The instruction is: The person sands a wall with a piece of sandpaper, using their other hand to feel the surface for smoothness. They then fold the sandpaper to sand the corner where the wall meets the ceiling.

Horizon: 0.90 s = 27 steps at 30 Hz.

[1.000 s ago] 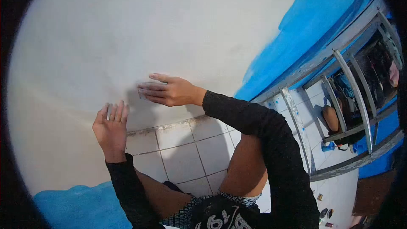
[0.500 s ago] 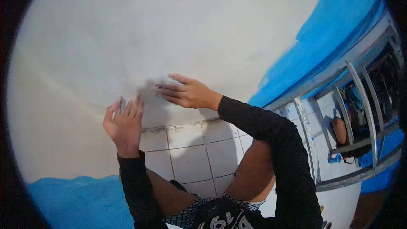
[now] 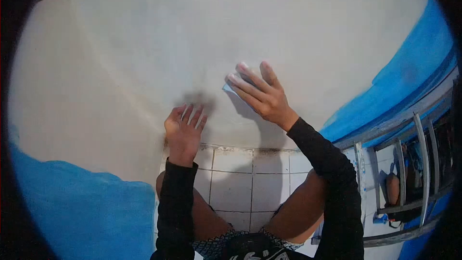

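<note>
Your right hand [image 3: 273, 102] holds a small pale sheet [image 3: 227, 87] under extended fingers at the white wall [image 3: 298, 19], apparently to keep it flat. Your left hand [image 3: 183, 139], lower left, is released, fingers spread; wall contact is unclear.

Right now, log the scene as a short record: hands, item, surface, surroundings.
left hand: fingers spread near the wall, no item visible; contact unclear
right hand: fingers extended over a pale blue piece at the wall; grip unclear
pale blue piece: mostly hidden, one corner showing
wall: off-white between two blue painted areas, lower left and right
floor: white tiles between the legs
right side: ladder
</note>
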Motion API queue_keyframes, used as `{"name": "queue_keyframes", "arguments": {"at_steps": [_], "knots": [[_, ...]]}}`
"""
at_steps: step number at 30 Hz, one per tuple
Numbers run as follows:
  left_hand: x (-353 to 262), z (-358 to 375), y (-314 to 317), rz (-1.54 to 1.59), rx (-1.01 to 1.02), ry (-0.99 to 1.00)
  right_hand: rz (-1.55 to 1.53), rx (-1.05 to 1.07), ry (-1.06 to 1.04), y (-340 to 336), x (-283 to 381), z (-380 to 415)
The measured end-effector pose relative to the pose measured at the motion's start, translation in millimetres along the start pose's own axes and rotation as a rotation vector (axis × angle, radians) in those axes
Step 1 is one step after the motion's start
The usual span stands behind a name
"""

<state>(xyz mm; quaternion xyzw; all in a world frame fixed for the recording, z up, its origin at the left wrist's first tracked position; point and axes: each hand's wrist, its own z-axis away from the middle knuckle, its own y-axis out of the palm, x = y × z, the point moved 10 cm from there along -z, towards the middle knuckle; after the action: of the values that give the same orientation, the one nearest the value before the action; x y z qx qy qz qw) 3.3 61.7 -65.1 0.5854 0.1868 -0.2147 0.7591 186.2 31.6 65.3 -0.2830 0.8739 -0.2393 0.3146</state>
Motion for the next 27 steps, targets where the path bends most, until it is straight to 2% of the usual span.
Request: {"name": "queue_keyframes", "arguments": {"at_steps": [3, 6, 8, 11, 12, 13, 14, 15, 18, 20, 23, 27], "knots": [[-3, -1, -4, -0.017, -0.004, 0.032, -0.039, 0.196, -0.118, 53, 28, 35], [-10, 8, -2, 0.052, -0.065, 0.053, -0.087, 0.231, -0.2, 70, 42, 41], [-14, 6, -4, 0.055, -0.092, 0.049, -0.105, 0.259, -0.189, 45, 29, 9], [-21, 0, -21, 0.035, -0.125, 0.116, 0.006, 0.136, -0.136, 13, 14, -17], [-23, -5, -33, 0.023, -0.187, 0.153, 0.006, 0.134, -0.141, 20, 18, -8], [-26, -8, -43, 0.012, -0.245, 0.191, -0.043, 0.217, -0.176, 37, 30, 12], [-26, -13, -45, 0.019, -0.233, 0.203, -0.084, 0.295, -0.215, 55, 39, 33], [-24, -15, -51, 0.055, -0.25, 0.205, 0.046, 0.299, -0.357, 71, 54, 55], [-24, -8, -45, 0.077, -0.249, 0.188, -0.014, 0.39, -0.398, 90, 62, 82], [-26, 1, -41, 0.064, -0.246, 0.163, -0.094, 0.333, -0.335, 68, 53, 59], [-36, 5, -33, 0.051, -0.178, 0.149, -0.031, 0.215, -0.196, 38, 25, 25], [-45, 10, -21, 0.109, -0.12, 0.18, -0.156, 0.336, -0.195, 80, 52, 77]]}}
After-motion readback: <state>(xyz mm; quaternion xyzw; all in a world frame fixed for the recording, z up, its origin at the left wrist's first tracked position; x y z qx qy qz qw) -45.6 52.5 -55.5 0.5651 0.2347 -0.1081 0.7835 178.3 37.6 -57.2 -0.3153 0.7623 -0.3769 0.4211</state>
